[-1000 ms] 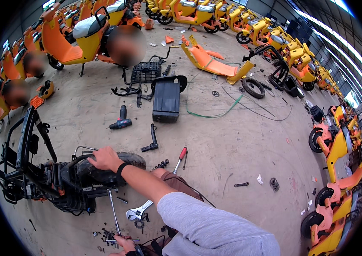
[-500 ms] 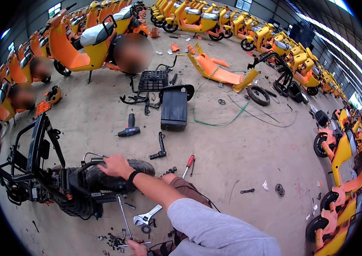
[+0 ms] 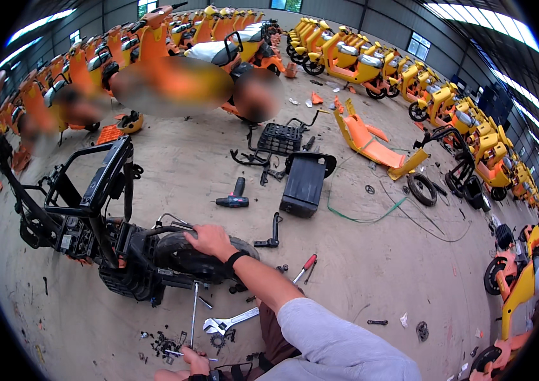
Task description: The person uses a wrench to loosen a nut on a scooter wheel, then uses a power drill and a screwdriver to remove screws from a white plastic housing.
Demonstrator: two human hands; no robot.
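Observation:
My right hand [image 3: 214, 241] lies over the top of a black rear wheel [image 3: 177, 254], its fingers curled round the tyre. The wheel belongs to a stripped black scooter frame [image 3: 101, 181] lying on the floor at the left. Lower down, my left hand [image 3: 196, 362] is closed on the crossbar of a long T-handle wrench [image 3: 194, 317]. The wrench's far end meets the frame's underside near the wheel; the exact fastener is too small to make out. Beside it lie a large adjustable wrench [image 3: 231, 322], a small sprocket [image 3: 217, 341] and a scatter of bolts [image 3: 163, 343].
On the floor beyond are a cordless drill [image 3: 233, 197], a black swingarm-like part [image 3: 270, 232], a black box [image 3: 304, 190], a rack [image 3: 280, 138], orange-yellow body panels [image 3: 371, 143] and a loose tyre [image 3: 421, 190]. A red-handled screwdriver [image 3: 306, 268] lies nearer. Rows of yellow scooters [image 3: 345, 60] stand around.
The head view has swung left and up, so the scene sits further right. The T-handle's crossbar lies at a slightly different angle in my left hand. My right hand stays on the wheel.

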